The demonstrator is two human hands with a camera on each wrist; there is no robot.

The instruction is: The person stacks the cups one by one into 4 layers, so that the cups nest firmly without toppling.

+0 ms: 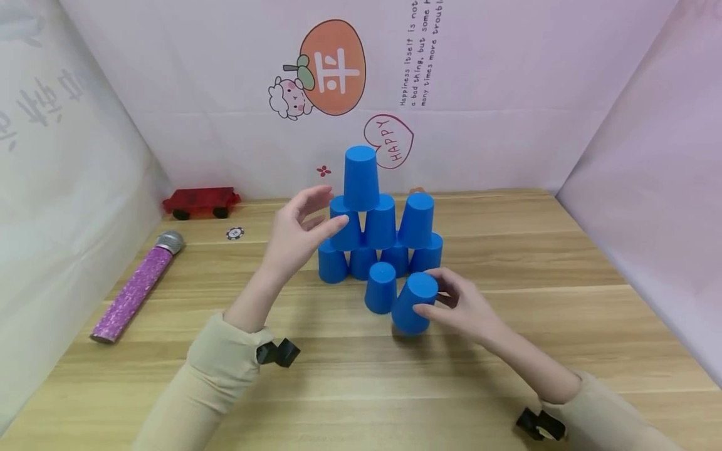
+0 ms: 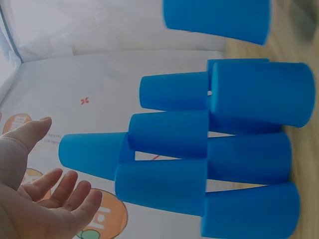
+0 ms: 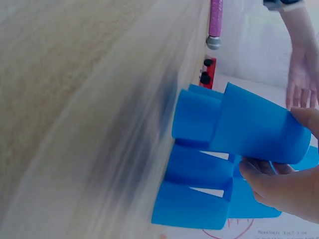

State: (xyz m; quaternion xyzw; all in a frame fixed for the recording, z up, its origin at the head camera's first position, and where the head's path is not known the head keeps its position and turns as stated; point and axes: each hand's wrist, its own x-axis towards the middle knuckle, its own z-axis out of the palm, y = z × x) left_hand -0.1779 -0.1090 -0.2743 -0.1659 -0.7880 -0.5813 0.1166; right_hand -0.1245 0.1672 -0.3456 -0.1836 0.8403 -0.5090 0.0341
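Upside-down blue cups form a stepped stack: several in the bottom row, three in the middle row, and a top cup over the left two of those. My left hand hovers left of the upper cups, fingers spread and loosely bent; the left wrist view shows a gap between it and the top cup. In front of the stack, my right hand grips another blue cup between thumb and fingers. That cup is slightly tilted and raised off the table. Just left of it stands a single cup.
A purple glittery microphone lies at the left of the wooden table. Behind it are a red toy vehicle and a small round chip. Printed white cloth encloses the back and sides.
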